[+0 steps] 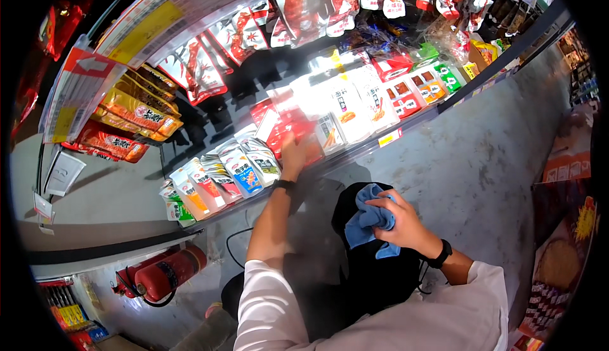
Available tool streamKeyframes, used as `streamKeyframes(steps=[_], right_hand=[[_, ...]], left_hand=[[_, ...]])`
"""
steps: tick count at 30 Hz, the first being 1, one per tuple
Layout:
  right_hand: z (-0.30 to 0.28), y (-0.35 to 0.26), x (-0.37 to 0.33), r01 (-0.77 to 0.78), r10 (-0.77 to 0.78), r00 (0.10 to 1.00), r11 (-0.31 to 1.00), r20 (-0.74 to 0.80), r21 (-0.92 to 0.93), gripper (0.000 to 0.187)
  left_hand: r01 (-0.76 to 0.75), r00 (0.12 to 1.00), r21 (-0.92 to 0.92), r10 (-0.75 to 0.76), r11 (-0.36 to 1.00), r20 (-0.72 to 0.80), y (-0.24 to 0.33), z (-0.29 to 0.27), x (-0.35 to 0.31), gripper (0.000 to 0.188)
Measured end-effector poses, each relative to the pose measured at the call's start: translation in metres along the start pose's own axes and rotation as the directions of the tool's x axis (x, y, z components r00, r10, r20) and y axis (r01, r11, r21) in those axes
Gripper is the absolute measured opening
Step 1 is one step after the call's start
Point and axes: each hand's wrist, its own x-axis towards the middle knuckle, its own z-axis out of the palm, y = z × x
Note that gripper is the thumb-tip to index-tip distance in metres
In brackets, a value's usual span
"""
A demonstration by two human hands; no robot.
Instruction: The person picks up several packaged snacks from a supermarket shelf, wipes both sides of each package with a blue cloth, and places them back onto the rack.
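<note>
My left hand [292,152] reaches into the lower shelf and grips a red snack packet [297,122]. Glare and blur soften its fingers there. My right hand [404,223] is closed around a crumpled blue cloth [365,214], held over my dark-clad leg. Left of the red packet stand white snack pouches [238,167] with blue, orange and green prints. To its right, white packets [346,106] lie under strong light.
Hanging snack bags [295,5] and price labels [143,33] fill the rack above. Gold packets [136,110] hang at left. A dark shelf edge with a price tag [390,137] runs along the front. A red fire extinguisher [170,273] is on the floor at lower left.
</note>
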Motion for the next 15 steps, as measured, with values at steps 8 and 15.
streamKeyframes(steps=[8,15], right_hand=[[0.001,0.000,-0.007,-0.029,0.029,1.000,1.000,0.008,0.012,0.051],[0.001,-0.003,-0.008,-0.059,0.057,0.997,0.997,0.044,0.043,0.056]], left_hand=[[0.049,0.998,-0.002,-0.049,0.999,-0.044,-0.018,0.011,-0.009,0.023],[-0.174,0.956,-0.109,0.142,0.979,-0.255,0.052,-0.013,-0.010,0.042]])
